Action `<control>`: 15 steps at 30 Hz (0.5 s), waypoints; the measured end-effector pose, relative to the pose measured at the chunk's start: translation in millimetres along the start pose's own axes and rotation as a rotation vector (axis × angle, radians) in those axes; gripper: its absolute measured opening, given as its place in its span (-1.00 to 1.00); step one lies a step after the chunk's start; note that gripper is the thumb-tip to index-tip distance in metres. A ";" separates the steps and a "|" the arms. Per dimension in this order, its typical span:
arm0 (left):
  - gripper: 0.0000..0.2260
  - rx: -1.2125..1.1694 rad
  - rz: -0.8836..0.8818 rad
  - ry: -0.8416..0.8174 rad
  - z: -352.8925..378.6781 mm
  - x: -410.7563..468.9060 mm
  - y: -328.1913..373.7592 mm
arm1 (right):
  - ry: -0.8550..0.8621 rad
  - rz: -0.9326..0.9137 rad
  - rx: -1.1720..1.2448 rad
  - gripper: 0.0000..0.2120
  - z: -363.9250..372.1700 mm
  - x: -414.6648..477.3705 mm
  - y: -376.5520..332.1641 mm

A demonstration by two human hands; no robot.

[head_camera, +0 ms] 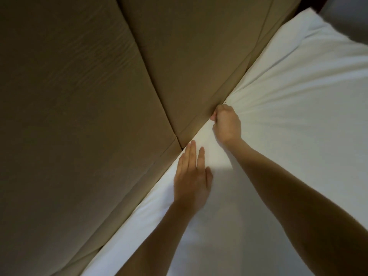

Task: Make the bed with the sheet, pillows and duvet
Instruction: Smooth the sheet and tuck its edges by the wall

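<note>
Fingers [219, 111] of right hand [226, 124] bunch sheet [288, 116] at headboard [99, 96], left hand [191, 180] flat on it; hard tug could untuck the edge.

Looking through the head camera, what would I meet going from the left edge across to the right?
Brown padded headboard → left hand, lying flat → right hand, curled in a fist → white sheet, which the left hand presses and the right hand grips, bunched, beside the headboard.
</note>
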State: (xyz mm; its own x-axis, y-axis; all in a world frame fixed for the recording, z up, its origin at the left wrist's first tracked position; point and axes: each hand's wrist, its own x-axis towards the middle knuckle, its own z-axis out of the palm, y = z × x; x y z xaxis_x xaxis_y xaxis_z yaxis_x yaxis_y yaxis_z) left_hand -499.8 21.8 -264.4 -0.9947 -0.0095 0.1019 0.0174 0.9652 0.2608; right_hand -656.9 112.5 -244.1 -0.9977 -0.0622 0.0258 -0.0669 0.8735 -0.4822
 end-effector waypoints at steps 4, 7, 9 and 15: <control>-0.49 0.012 -0.040 -0.040 -1.1 8.9 2.5 | -0.019 -0.071 0.075 -0.89 -1.5 1.7 10.4; -0.48 -0.033 -0.113 -0.045 -0.1 17.1 3.2 | -0.078 -0.377 0.011 -0.77 -4.5 -17.6 31.8; -0.50 -0.032 -0.140 -0.038 0.8 23.8 3.7 | -0.107 -0.563 -0.129 -0.63 -4.7 -33.8 43.0; -0.52 -0.088 -0.139 -0.019 -0.3 18.7 5.9 | -0.354 -0.511 -0.393 -0.29 -11.2 -19.1 12.4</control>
State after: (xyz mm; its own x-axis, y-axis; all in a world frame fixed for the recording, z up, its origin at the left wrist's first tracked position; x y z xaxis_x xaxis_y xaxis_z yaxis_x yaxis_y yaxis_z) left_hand -518.3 27.2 -260.7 -0.9899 -0.1359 0.0414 -0.1126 0.9284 0.3542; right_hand -638.8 130.0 -240.8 -0.7836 -0.6022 -0.1528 -0.5872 0.7982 -0.1346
